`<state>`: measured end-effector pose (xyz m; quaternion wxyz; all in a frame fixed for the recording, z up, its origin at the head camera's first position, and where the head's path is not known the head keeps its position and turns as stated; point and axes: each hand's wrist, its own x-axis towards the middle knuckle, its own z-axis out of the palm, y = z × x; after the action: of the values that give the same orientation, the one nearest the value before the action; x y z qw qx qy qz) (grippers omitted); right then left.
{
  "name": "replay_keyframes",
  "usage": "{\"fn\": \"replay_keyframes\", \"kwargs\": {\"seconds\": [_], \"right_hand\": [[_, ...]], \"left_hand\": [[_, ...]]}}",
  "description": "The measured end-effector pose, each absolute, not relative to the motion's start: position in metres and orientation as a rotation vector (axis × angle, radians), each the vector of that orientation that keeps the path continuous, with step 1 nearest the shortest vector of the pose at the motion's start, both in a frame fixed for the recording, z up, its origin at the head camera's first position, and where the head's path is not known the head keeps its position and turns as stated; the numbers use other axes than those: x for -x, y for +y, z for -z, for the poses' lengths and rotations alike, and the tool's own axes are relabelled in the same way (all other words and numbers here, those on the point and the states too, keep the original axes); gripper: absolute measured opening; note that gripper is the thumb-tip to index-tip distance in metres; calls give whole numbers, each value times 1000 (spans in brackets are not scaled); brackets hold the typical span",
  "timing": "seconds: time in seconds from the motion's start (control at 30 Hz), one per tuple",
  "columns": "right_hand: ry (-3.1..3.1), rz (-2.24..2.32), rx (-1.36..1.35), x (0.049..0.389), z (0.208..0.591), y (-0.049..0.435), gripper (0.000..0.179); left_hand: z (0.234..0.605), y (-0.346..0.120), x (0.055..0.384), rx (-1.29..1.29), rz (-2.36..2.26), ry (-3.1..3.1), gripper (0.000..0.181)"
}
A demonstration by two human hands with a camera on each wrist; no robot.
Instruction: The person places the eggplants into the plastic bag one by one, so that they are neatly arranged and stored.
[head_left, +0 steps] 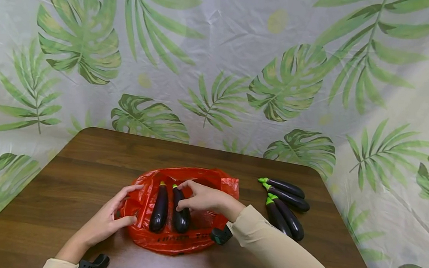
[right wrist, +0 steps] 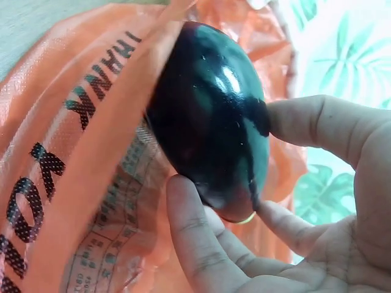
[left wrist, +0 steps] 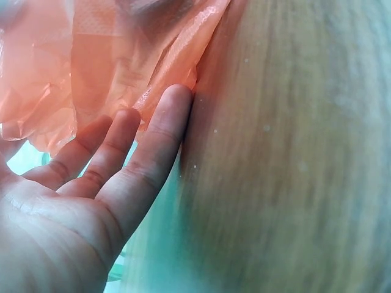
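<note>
Red plastic forms the bag [head_left: 170, 247] on our surface [head_left: 91, 165], lower centre of the frame. Inside, our right hand [head_left: 205, 200] pinches the right eggplant [head_left: 180, 220] between fingers and thumb, beside the left eggplant [head_left: 159, 210]. Our left hand [head_left: 107, 216] touches the bag's left edge, fingers parted, nearly straight. Four loose eggplants [head_left: 287, 197] lie farther right.

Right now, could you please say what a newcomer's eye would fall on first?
Probably the bright red bag in the middle of the table, with two dark eggplants in its open mouth. The right grip holds one, while four more eggplants lie grouped on the right.
</note>
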<state>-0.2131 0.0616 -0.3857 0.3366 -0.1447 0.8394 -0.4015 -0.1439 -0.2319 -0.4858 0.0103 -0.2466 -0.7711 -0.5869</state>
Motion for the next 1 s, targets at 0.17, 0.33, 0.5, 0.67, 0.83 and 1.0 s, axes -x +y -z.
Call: {"fn": "replay_keyframes", "kwargs": {"seconds": [0.17,0.33,0.5,0.67,0.83,1.0], "right_hand": [[2171,1074,316,220,390,56,60],[2161,1085,285,227,392,53,60],[2122,1095,275,229,397,49,61],[2114,1092,282,227,403,44,65],[2139,1070,314,226,405,39,65],[2142,1071,326,227,409,35,64]], "left_hand": [[486,-231,144,767,1821,-2416,68],[486,-231,144,762,1812,-2422,68],[487,-232,144,756,1798,-2426,68],[487,-232,144,783,1803,-2413,67],[487,-232,144,789,1813,-2406,67],[486,-232,143,776,1796,-2424,67]]}}
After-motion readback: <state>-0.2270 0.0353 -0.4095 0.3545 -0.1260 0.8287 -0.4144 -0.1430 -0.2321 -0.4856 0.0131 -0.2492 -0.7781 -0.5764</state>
